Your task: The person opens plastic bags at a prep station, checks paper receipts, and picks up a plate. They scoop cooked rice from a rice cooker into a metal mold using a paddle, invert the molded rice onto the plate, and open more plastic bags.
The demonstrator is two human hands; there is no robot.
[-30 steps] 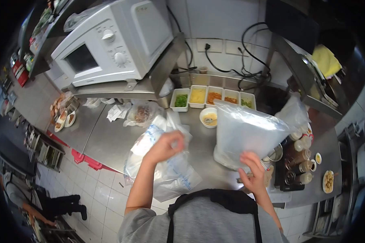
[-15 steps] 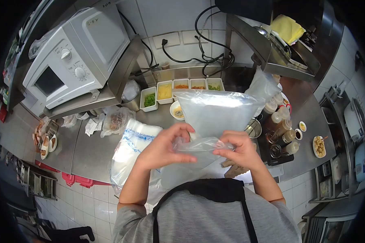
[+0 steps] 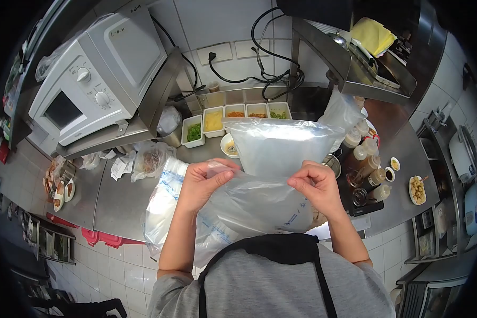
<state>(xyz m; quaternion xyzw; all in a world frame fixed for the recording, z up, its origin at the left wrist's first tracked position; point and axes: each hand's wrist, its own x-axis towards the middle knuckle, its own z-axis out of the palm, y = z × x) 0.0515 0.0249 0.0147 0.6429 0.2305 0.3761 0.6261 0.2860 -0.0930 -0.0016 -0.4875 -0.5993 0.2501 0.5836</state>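
A thin clear plastic bag (image 3: 259, 204) hangs stretched between my two hands over the front of the steel counter. My left hand (image 3: 204, 183) pinches its upper left corner, and my right hand (image 3: 315, 185) pinches the upper right edge. Just behind it stands a larger clear bag (image 3: 281, 146), its contents hard to make out. On the left, under and beside my left forearm, lies a stack of plastic bags with blue print (image 3: 167, 199). A small white bowl with yellow contents (image 3: 229, 146) sits behind my left hand.
White tubs of chopped food (image 3: 213, 121) line the counter's back. A microwave (image 3: 98, 79) stands on a shelf at left. Sauce bottles (image 3: 368, 164) and a bowl of food (image 3: 417, 191) are at right. Crumpled bags (image 3: 151, 160) lie left; cables (image 3: 273, 79) hang on the wall.
From reaching apart, my hands came together on the thin bag, then moved apart, spreading it open flat between them. The view has turned to the right.
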